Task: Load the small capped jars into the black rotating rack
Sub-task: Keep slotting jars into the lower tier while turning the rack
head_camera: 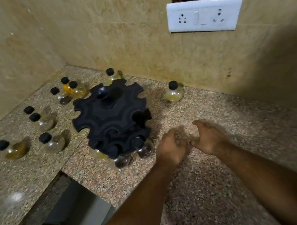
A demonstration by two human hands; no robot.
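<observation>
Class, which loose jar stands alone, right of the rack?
The pale-yellow jar by the wall; every other loose jar stands left of or behind the black rack.

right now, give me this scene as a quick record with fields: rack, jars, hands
rack: black rotating rack on granite counter; the top tier slots that show are empty
loaded jars: at least two, lower tier, front
loose jars: about nine on the counter, most left of the rack, one behind it, one to its right
hands: left hand and right hand close together, right of the rack's front; grip too blurred to tell
wall: white socket plate
</observation>
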